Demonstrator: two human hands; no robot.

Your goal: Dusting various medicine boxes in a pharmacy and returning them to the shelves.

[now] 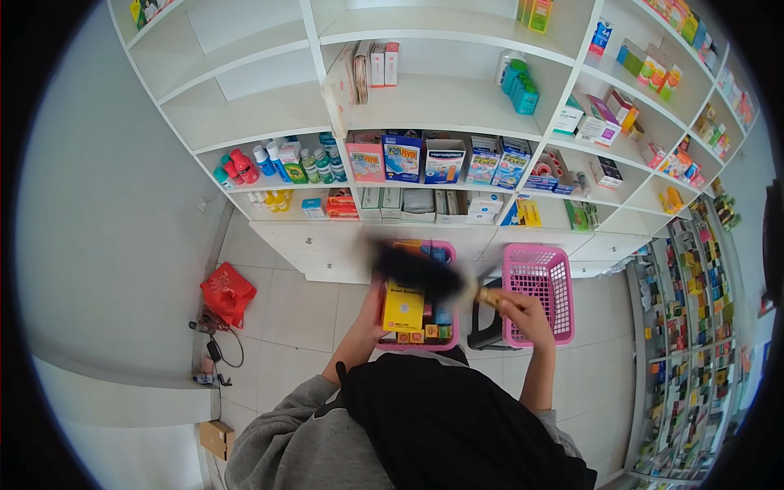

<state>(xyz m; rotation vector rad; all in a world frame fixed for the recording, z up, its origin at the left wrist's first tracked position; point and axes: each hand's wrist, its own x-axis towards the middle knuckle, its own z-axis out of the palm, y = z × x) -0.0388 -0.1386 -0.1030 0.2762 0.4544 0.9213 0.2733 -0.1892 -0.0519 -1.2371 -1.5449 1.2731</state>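
My left hand (374, 314) grips a yellow box (403, 307) by its left side, upright over a pink basket (455, 253) filled with small boxes. My right hand (527, 318) is closed round the pale handle of a black-bristled brush (420, 272). The bristles are smeared by motion and pass across the top of the yellow box; whether they touch it I cannot tell. Part of the filled basket is hidden behind the brush and box.
To the right, a second pink basket (569, 302) rests on a black stool-like stand (485, 333). Ahead rises a white shelf unit (441, 98) with boxes and bottles. A red plastic bag (229, 294) and cables (222, 353) lie on the left floor. Packed shelves (694, 327) line the right.
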